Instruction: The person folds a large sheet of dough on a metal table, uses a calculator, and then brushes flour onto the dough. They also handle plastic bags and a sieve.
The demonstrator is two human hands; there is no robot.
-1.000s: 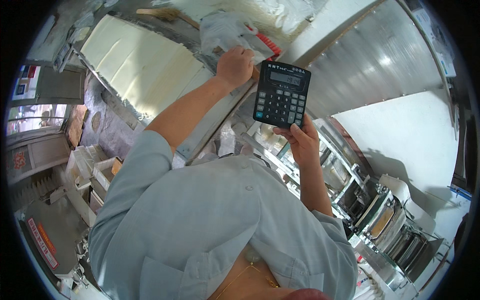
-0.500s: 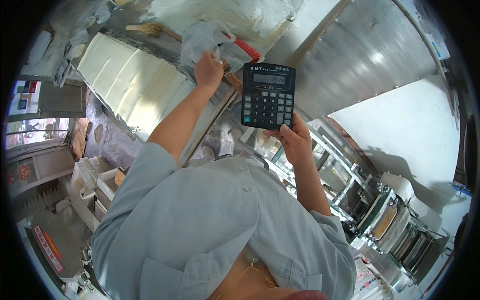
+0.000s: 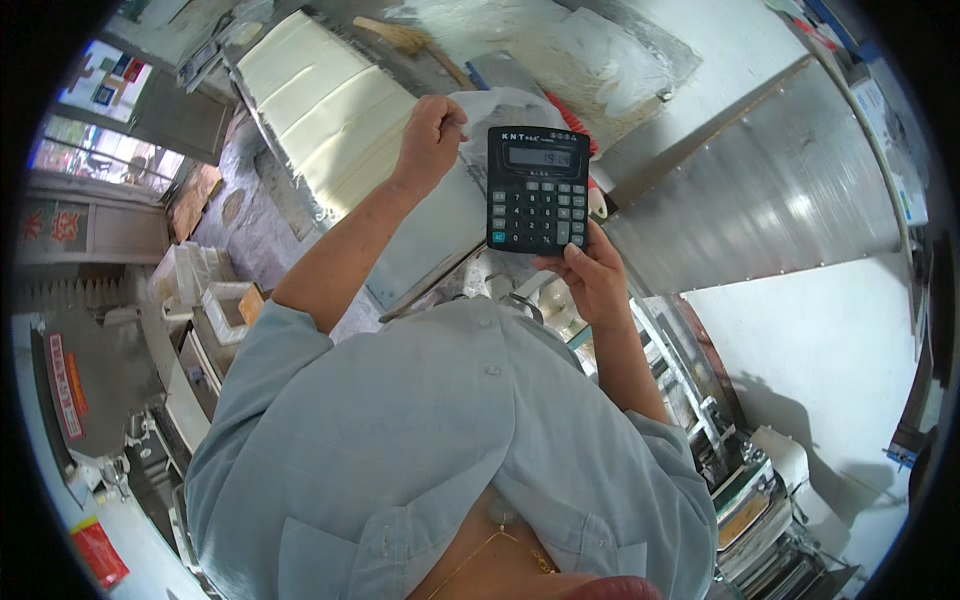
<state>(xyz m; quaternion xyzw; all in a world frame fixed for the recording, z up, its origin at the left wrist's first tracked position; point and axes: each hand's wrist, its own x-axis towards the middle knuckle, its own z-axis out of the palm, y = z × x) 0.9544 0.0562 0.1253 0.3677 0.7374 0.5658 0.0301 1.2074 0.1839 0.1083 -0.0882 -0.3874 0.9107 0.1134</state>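
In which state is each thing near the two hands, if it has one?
Calculator, display on
Right hand, closed on calculator's lower right corner
Plastic bag, partly hidden behind calculator
Left hand, curled, grip unclear
Pale ridged material, laid flat
Straw brush, lying down

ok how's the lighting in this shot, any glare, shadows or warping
Head view: window at upper left overexposed; head view: pale glare on the metal sheet; head view: dark shadow on the white surface; head view: edges bowed near the black rim, calculator fairly sharp.
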